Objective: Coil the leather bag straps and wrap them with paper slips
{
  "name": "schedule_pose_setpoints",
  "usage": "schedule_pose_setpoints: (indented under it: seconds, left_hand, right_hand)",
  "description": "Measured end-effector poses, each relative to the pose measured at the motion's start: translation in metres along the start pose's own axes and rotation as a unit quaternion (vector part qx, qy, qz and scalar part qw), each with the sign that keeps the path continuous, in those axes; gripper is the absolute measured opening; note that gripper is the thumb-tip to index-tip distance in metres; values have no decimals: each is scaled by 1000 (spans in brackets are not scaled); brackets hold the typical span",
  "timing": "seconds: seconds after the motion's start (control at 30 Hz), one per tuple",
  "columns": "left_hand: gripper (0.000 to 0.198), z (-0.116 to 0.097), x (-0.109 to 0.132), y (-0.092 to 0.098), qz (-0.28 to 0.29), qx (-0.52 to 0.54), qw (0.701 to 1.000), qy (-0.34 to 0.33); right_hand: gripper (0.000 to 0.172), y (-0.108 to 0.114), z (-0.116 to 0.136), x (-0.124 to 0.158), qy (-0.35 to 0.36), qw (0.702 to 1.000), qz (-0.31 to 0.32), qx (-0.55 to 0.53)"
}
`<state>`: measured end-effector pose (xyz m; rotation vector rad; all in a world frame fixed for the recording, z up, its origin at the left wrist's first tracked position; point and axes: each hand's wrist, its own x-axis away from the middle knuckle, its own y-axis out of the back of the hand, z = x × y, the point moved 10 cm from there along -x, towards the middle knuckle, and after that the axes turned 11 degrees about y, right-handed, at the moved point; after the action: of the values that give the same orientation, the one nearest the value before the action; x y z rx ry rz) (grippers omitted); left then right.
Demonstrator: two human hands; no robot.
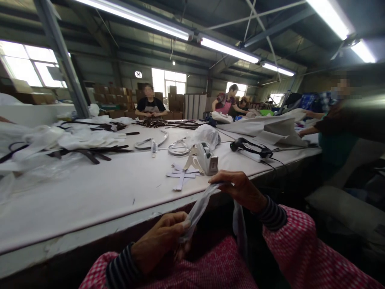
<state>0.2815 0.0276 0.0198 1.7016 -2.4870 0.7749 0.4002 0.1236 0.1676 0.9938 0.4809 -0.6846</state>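
A long pale strip, apparently a strap in clear plastic wrap, stretches between my two hands in front of the table edge. My left hand pinches its lower end between thumb and fingers. Higher up and to the right, my right hand grips the other part, and a tail of it hangs below that hand. Just beyond my right hand stands a tape dispenser on the table. Several white paper strips lie crossed beside it.
Coiled pale straps, a clear plastic bag and a black headset-like device lie on the white table. Dark straps and plastic wraps pile up at left. Co-workers stand across the table and at right.
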Motion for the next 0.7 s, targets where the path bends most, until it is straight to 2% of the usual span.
schedule_pose_setpoints:
  seconds: [0.1, 0.3, 0.4, 0.6, 0.7]
  left_hand:
    - [29, 5, 10, 0, -3, 19, 1000, 14]
    - [22, -9, 31, 0, -11, 76, 997, -29]
    - [23, -8, 35, -1, -8, 69, 997, -39]
    - [34, 12, 27, 2, 6, 101, 994, -30]
    - [38, 4, 26, 7, 4, 88, 995, -41]
  right_hand:
    - [17, -6, 1, 1, 31, 999, 22, 38]
    - [24, -27, -11, 14, 39, 995, 26, 94]
    - [26, -36, -11, 16, 47, 994, 2, 101]
    - [29, -37, 14, 0, 116, 982, -44, 141]
    - [30, -38, 5, -2, 109, 981, -80, 141]
